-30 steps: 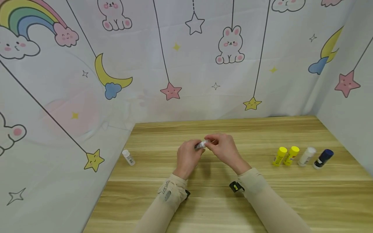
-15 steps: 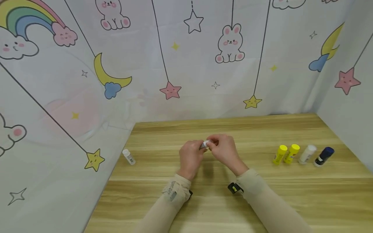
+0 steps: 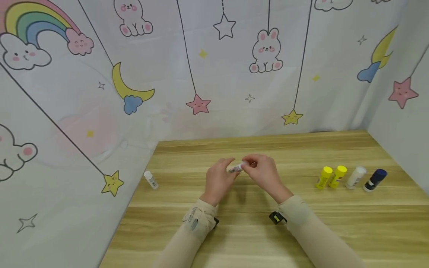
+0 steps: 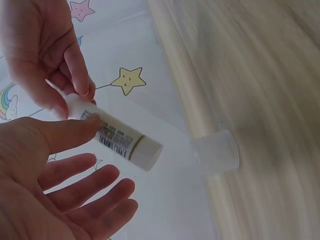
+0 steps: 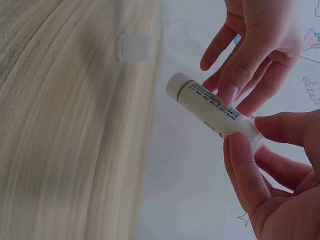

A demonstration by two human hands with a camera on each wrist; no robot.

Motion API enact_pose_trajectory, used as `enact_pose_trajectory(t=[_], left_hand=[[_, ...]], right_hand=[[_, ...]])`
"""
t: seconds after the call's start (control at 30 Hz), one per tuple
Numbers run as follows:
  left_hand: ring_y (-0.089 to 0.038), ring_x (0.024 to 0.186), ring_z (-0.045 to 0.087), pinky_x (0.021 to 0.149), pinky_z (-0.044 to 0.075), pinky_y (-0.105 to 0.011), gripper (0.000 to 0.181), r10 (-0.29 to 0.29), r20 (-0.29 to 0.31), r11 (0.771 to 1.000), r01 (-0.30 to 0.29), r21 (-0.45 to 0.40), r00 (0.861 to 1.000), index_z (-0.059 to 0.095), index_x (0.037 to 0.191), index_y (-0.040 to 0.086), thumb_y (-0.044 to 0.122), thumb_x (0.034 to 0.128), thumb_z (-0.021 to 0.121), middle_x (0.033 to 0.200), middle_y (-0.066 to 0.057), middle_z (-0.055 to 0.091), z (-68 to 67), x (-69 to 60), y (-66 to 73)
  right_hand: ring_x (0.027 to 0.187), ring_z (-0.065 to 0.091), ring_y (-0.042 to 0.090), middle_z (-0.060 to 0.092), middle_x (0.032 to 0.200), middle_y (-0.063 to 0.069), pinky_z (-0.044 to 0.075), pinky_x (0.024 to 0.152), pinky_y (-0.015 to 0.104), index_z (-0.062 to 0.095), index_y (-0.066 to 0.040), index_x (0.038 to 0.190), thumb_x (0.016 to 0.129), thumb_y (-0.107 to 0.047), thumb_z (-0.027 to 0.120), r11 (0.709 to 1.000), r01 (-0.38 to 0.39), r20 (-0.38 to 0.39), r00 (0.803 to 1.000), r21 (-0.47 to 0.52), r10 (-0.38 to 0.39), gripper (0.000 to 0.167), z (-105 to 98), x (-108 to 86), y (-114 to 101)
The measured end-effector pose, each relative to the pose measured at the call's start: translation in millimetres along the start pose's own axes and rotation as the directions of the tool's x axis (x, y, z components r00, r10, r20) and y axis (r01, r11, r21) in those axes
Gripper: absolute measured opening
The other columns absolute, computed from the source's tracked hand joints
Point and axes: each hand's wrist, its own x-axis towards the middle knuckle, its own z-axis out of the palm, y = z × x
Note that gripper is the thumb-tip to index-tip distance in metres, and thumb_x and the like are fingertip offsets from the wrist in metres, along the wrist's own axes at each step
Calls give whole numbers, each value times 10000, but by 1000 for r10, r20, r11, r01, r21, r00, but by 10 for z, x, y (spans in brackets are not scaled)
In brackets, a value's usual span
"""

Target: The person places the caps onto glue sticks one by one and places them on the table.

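Observation:
A white glue stick (image 3: 236, 168) with a printed label and barcode is held in the air over the middle of the table, tilted. The right hand (image 3: 264, 173) pinches one end of it between thumb and fingers. At the other side is the left hand (image 3: 219, 180), its thumb resting against the label and its fingers spread loosely below the tube (image 4: 117, 135), not wrapped round it. A translucent cap (image 4: 217, 152) stands on the wooden table (image 4: 270, 90) beyond the hands; the right wrist view shows this cap (image 5: 134, 47) too, while the hands hide it from the head view.
Another white glue stick (image 3: 151, 180) stands near the table's left edge. To the right, two yellow glue sticks (image 3: 324, 177), a white one (image 3: 356, 177) and one with a dark blue cap (image 3: 375, 180) stand in a row. A printed cloth (image 3: 228, 82) hangs behind.
The left hand gripped the glue stick before; its fingers have since loosened and spread. The right hand keeps its pinch on the end, and more of the tube now shows between the hands.

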Motion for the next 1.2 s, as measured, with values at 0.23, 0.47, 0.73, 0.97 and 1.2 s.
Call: enact_pose_trajectory(t=[0.23, 0.47, 0.73, 0.97, 1.2], left_hand=[[-226, 864, 670, 725, 563, -392, 480, -2, -50, 1000, 1, -23, 999, 700, 1253, 96, 225, 820, 863, 1037, -68, 690, -69, -3, -62], [-239, 924, 686, 769, 567, -407, 418, -17, -81, 999, 13, -42, 997, 714, 1209, 79, 213, 836, 848, 1078, -76, 697, -109, -24, -129], [-270, 970, 690, 803, 563, -443, 366, -59, -147, 997, 52, -51, 987, 731, 1177, 82, 206, 849, 834, 1097, -89, 711, -193, -19, -225], [-307, 943, 696, 778, 563, -464, 318, -97, -190, 994, 85, -74, 977, 741, 1160, 78, 155, 861, 817, 1094, -105, 715, -278, -4, -327], [-314, 950, 695, 796, 563, -470, 281, -161, -203, 986, 147, -83, 966, 745, 1147, 63, 129, 878, 796, 1089, -122, 716, -374, 6, -430]], right_hand=[[766, 668, 145, 721, 941, 30, 558, 621, 312, 768, -67, 1077, 925, -179, 729, 999, 33, 15, 999, -43, -32, 193, -13, -10, -3], [767, 664, 155, 719, 947, 33, 545, 603, 308, 763, -42, 1085, 912, -170, 744, 996, 22, 19, 1000, -90, -20, 216, -16, -23, 9], [755, 655, 149, 700, 947, 33, 535, 601, 305, 766, -61, 1082, 909, -153, 745, 987, 31, 28, 999, -155, -27, 197, -40, -52, 52], [713, 620, 128, 678, 906, 23, 516, 590, 294, 770, -53, 1070, 898, -131, 736, 981, 45, 37, 999, -188, -39, 192, -89, -80, 98], [705, 605, 127, 664, 887, 30, 520, 617, 320, 773, -50, 1055, 880, -107, 730, 968, 72, 50, 997, -240, -62, 190, -130, -131, 118]])
